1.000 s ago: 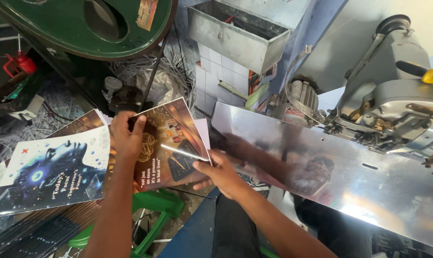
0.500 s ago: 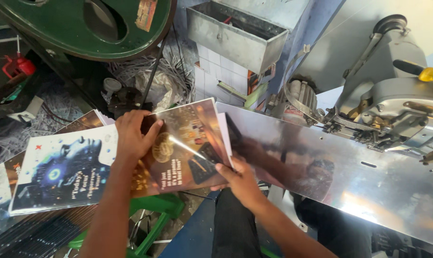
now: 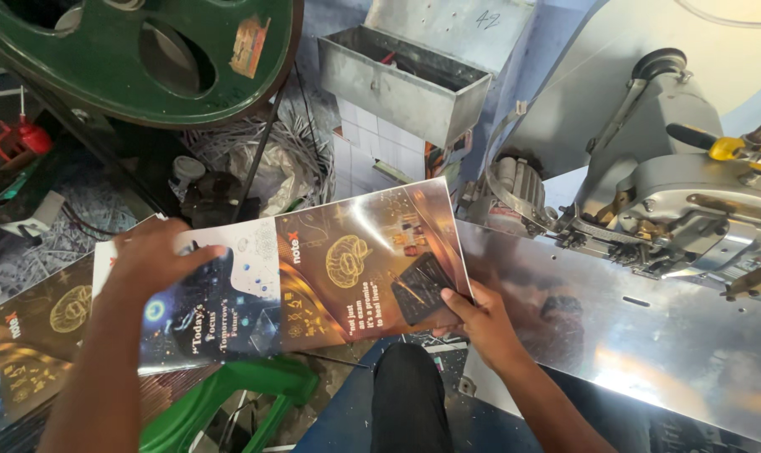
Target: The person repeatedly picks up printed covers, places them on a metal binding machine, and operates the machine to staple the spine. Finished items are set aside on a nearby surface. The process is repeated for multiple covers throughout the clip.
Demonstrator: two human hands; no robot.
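**Operator:** Right hand first: I have it pinching the near right corner of the glossy brown printed sheet, thumb on top, fingers tucked under. That corner sits just over the left edge of the shiny metal desk of the stitching machine.

**Observer:** And your other hand?

**Operator:** Left hand lies flat, fingers spread, pressing on the dark blue printed sheet; I cannot tell whether the fingers curl around its edge. The blue sheet and the brown one meet side by side in one long strip between my two hands, tilted up toward the right.

**Observer:** What is under the strip?

**Operator:** At the left, more printed sheets are stacked, a brown one with a gold drawing on top. Below the strip I see a green plastic stool and my knee in dark trousers.

**Observer:** Farther out?

**Operator:** The grey machine head stands at the desk's far right, with a yellow-tipped lever. A grey metal box hangs above the strip, and a big green wheel fills the far left, shredded paper piled beneath it.
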